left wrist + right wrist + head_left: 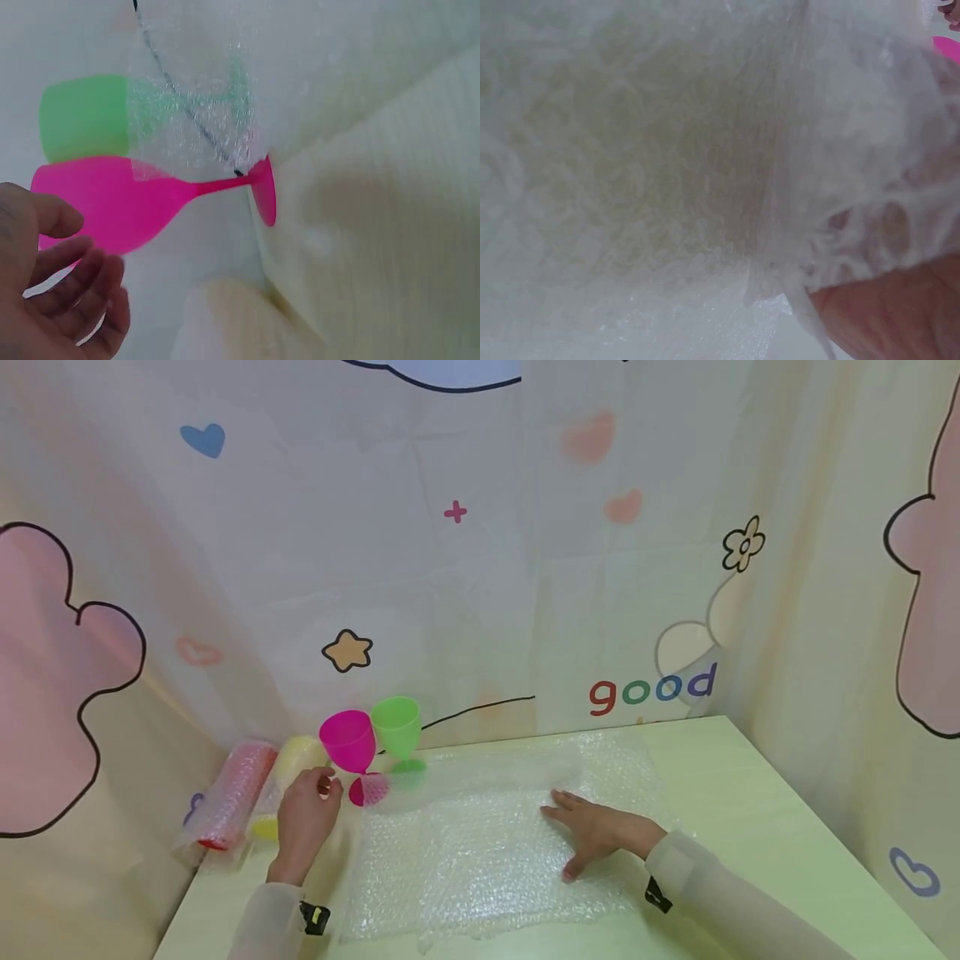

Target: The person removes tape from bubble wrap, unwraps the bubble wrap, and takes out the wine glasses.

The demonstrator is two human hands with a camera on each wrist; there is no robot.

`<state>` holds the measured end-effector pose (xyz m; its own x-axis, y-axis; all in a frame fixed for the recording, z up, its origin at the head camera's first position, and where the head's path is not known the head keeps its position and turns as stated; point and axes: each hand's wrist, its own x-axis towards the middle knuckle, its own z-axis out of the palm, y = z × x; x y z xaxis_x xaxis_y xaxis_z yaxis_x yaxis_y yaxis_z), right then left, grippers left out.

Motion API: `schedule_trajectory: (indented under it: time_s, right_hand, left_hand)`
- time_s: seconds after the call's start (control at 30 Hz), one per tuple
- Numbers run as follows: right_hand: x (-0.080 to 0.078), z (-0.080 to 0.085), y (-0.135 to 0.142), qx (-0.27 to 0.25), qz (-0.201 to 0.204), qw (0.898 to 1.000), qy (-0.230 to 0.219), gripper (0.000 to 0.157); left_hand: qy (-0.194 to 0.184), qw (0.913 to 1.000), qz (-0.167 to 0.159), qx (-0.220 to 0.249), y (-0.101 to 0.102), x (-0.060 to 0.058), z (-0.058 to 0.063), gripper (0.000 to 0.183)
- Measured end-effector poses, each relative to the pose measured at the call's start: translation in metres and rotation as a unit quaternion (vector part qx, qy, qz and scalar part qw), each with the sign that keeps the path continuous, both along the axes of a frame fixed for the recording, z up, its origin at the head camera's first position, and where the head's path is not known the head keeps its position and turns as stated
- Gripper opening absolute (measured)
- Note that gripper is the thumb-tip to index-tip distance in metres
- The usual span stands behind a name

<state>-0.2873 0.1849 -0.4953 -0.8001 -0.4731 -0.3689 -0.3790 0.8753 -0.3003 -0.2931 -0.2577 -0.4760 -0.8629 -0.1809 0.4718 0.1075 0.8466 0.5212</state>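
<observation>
A sheet of clear bubble wrap point(480, 868) lies spread on the table, its far edge raised in a loose fold. My right hand point(596, 831) rests on the sheet's right part with the fingers spread; in the right wrist view, bubble wrap covers part of that hand. Behind the sheet's left corner stand a magenta plastic goblet point(349, 739) and a light green goblet point(397, 727). The wrap's corner overlaps both their stems. Beside the magenta goblet hovers my left hand point(309, 814), fingers loosely bent and holding nothing. In the left wrist view its fingertips overlap the goblet's bowl point(127, 199).
At the table's left edge lie a red goblet rolled in bubble wrap point(236, 789) and a yellow wrapped one point(300, 756), partly hidden by the left hand. A printed curtain point(465, 593) encloses the back and sides of the pale table point(750, 860).
</observation>
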Motion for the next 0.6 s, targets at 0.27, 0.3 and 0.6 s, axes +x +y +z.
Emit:
schedule_trajectory:
  time_s: [0.27,0.3,0.6]
  right_hand:
    - [-0.002,0.004,0.000,-0.004,0.008,1.000,0.008,0.105]
    - [-0.002,0.004,0.000,-0.004,0.007,1.000,0.007,0.105]
    - [0.000,0.003,0.000,-0.014,-0.003,1.000,-0.003,0.104]
  left_hand:
    - [0.036,0.9928,0.021,-0.112,-0.036,0.001,-0.004,0.054]
    - [0.031,0.9917,0.021,-0.123,-0.041,0.001,-0.005,0.059]
    - [-0.084,0.9884,0.009,-0.126,-0.061,0.007,-0.010,0.078]
